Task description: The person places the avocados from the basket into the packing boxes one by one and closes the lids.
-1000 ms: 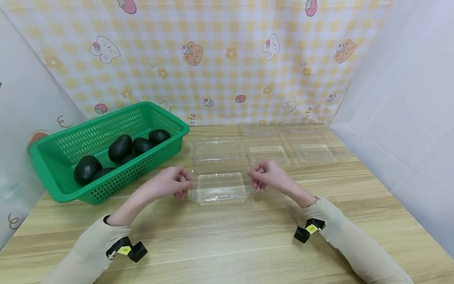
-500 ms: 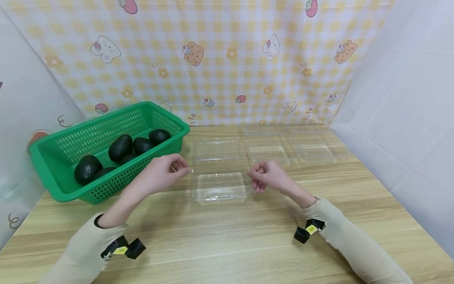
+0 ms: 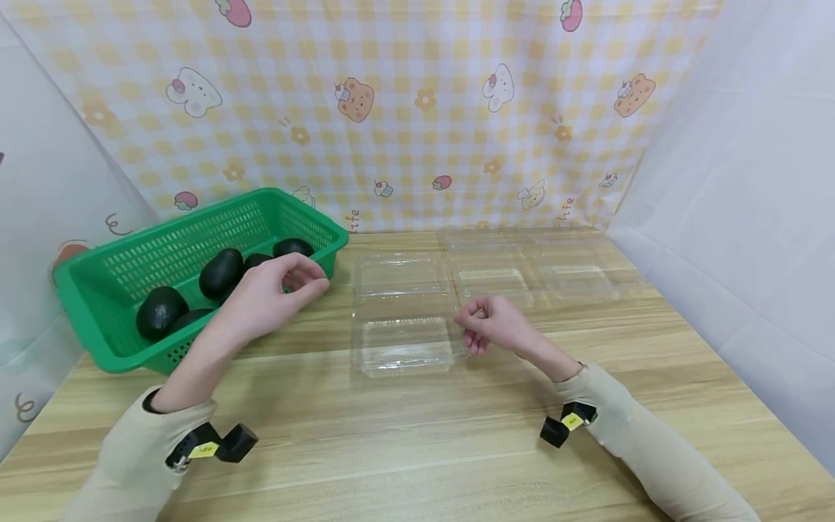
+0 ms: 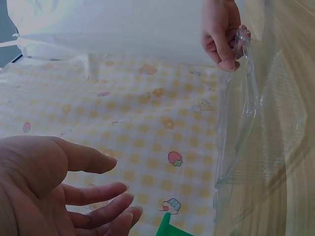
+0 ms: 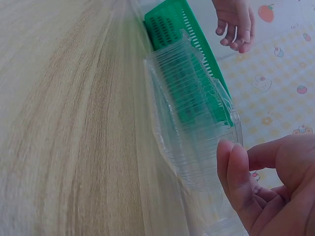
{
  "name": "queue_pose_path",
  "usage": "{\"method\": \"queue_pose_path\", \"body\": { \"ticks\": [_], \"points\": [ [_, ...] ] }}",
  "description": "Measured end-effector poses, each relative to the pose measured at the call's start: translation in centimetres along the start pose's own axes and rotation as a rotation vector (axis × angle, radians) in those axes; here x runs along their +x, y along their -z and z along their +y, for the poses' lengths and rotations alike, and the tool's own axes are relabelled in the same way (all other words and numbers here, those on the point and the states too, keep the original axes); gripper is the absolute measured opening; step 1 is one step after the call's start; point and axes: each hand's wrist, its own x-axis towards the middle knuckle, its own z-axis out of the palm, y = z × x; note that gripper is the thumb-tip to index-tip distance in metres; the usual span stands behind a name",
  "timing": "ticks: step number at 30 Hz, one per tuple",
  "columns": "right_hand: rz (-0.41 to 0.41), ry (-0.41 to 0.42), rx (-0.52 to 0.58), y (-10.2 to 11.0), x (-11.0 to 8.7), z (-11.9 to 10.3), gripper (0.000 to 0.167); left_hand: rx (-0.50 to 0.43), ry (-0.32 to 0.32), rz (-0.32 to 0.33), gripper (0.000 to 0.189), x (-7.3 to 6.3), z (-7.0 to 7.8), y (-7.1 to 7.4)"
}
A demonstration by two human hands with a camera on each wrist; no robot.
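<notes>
Eluding left wrist view, avocados (image 3: 222, 274) show in head's; left hand's (image 3: 270, 293) fingers (image 4: 93, 194) parted, right hand's (image 3: 493, 322) pinching clear container (image 3: 406, 342).

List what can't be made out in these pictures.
Head view: the full count of dark fruit in the basket; its front wall and the left hand hide part of the pile.
Head view: exact outlines of the farther clear boxes; too faint against the table.
Left wrist view: most of the basket, cut off by the bottom edge.
Right wrist view: the rest of the right hand, cut off at lower right.
</notes>
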Motion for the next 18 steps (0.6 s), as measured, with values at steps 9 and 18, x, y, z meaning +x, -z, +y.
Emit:
{"method": "queue_pose_path", "body": {
  "ticks": [9, 18],
  "points": [
    [0.010, -0.001, -0.002, 0.0, 0.0, 0.0, 0.027, -0.028, 0.036, 0.002, 0.034, 0.7, -0.1, 1.2],
    [0.000, -0.003, 0.002, 0.1, 0.1, 0.1, 0.027, -0.034, 0.094, 0.019, 0.042, 1.6, -1.6, 1.8]
  ]
}}
